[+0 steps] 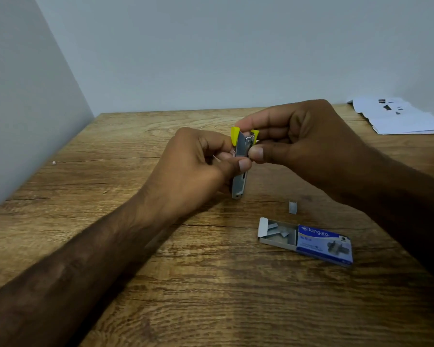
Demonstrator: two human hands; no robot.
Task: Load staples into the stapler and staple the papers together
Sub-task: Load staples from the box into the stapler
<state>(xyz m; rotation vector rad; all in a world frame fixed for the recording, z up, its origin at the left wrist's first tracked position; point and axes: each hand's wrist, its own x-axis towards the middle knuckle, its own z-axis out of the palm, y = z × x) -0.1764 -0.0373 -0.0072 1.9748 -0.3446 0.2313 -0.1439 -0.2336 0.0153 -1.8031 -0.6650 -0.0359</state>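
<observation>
- Now the small silver metal stapler with yellow plastic ends (241,156) is held up off the brown wooden table (135,146). It is beyond the blue and grey cardboard staple box (308,240) and a bit to its left.
- Its long side runs up and away from the person. The yellow end is far and the bare metal end points down at the table.
- The left hand (198,166) is curled round the stapler's middle, with its thumb on the metal.
- The right hand (298,136) pinches the yellow end with thumb and fingers. That end looks spread open.
- A short grey strip of staples (292,207) lies on the table just beyond the box, between the box and the stapler. I think the right hand is nearer to it.
- White papers (398,118) lie far beyond the box, to its right.
</observation>
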